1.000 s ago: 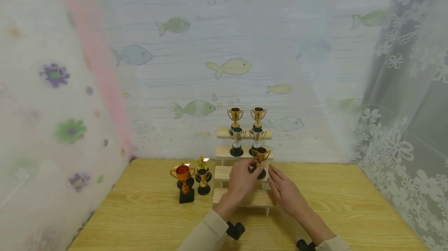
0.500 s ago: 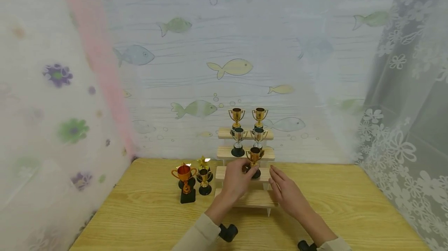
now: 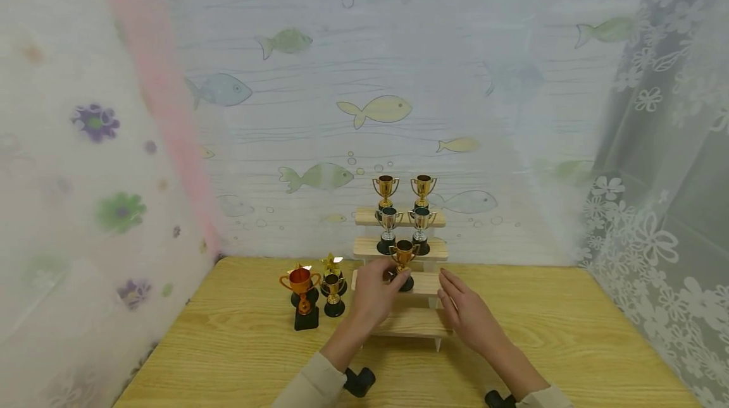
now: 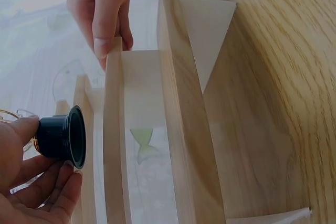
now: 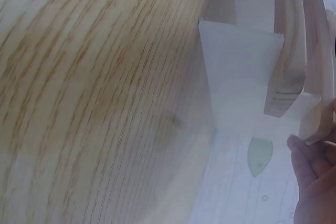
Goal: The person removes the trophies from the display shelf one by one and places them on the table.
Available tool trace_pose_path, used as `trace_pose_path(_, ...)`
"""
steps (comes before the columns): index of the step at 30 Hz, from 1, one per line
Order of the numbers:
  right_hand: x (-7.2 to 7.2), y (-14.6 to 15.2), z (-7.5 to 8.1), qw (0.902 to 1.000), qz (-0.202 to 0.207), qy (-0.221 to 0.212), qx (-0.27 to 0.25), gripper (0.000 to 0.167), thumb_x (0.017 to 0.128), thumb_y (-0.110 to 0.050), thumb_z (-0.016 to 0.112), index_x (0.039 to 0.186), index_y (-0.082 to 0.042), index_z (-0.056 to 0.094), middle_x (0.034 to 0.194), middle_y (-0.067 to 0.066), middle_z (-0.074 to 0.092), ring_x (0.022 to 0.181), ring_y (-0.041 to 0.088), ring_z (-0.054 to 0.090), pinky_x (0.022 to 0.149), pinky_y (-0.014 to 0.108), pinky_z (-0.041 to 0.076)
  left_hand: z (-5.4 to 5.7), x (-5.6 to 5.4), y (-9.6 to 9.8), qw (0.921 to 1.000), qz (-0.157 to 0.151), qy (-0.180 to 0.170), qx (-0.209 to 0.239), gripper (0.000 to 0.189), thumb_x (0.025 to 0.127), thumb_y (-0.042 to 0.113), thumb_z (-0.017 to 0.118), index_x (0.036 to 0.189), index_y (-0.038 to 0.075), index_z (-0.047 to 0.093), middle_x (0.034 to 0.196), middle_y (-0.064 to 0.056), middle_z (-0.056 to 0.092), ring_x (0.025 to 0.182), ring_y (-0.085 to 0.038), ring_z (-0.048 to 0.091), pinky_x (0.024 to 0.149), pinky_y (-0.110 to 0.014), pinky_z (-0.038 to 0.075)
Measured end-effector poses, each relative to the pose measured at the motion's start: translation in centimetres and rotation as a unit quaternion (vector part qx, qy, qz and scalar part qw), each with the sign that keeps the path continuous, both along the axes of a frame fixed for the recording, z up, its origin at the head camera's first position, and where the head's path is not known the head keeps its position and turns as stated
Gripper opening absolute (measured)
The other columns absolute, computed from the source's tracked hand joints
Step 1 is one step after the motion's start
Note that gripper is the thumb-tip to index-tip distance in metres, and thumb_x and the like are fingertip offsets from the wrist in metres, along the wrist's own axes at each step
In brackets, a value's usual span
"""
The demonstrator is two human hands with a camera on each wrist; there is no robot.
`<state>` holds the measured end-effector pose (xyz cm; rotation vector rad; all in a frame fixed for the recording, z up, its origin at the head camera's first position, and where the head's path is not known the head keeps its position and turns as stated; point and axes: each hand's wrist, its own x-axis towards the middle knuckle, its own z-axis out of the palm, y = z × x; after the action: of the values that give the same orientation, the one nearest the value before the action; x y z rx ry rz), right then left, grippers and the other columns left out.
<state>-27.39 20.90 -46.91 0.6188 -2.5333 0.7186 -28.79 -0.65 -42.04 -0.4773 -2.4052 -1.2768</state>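
My left hand (image 3: 373,294) pinches a small bronze-coloured trophy cup (image 3: 403,252) between thumb and fingers. The cup is upright, its black base (image 4: 63,136) close over the third step from the top of a wooden stepped display stand (image 3: 416,321). On the top step stand two gold trophy cups (image 3: 385,186); two silver ones (image 3: 388,221) occupy the step below. My right hand (image 3: 469,316) is at the right end of the third step. In the left wrist view its thumb and fingers (image 4: 104,43) lie on either side of the board's end.
Left of the stand, a larger orange-bronze cup (image 3: 300,281), a small gold cup (image 3: 332,286) and star-topped trophies (image 3: 331,264) stand grouped on the wood-grain table (image 3: 228,338). Behind the stand hangs a fish-patterned curtain (image 3: 319,117). The stand's lowest step has white supports (image 5: 239,66).
My left hand has slid the bronze cup leftward along the third step, from the right side to left of its middle. My right hand has stayed at the step's end.
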Motion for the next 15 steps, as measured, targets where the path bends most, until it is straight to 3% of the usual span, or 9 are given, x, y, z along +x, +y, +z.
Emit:
trace_pose_path(10, -0.2, -0.1, -0.2, 1.0000, 0.001, 0.004, 0.000, 0.043, 0.108, -0.014, 0.053, 0.142, 0.012, 0.052, 0.148, 0.028, 0.051, 0.132, 0.045, 0.054, 0.103, 0.056, 0.047, 0.0, 0.4, -1.0, 0.9999, 0.000, 0.008, 0.011, 0.012, 0.096, 0.022, 0.075, 0.098, 0.011, 0.077, 0.088, 0.001, 0.073, 0.077, -0.009, 0.063, 0.065, -0.024, 0.051)
trace_pose_path(15, -0.1, 0.0, -0.1, 1.0000, 0.002, 0.002, -0.004, 0.044, 0.108, -0.014, 0.053, 0.143, 0.012, 0.051, 0.148, 0.028, 0.050, 0.132, 0.045, 0.053, 0.103, 0.056, 0.047, 0.2, 0.7, -1.5, 0.9999, 0.003, -0.009, 0.010, 0.014, 0.097, 0.025, 0.074, 0.100, 0.012, 0.078, 0.089, 0.002, 0.072, 0.078, -0.008, 0.061, 0.067, -0.025, 0.051)
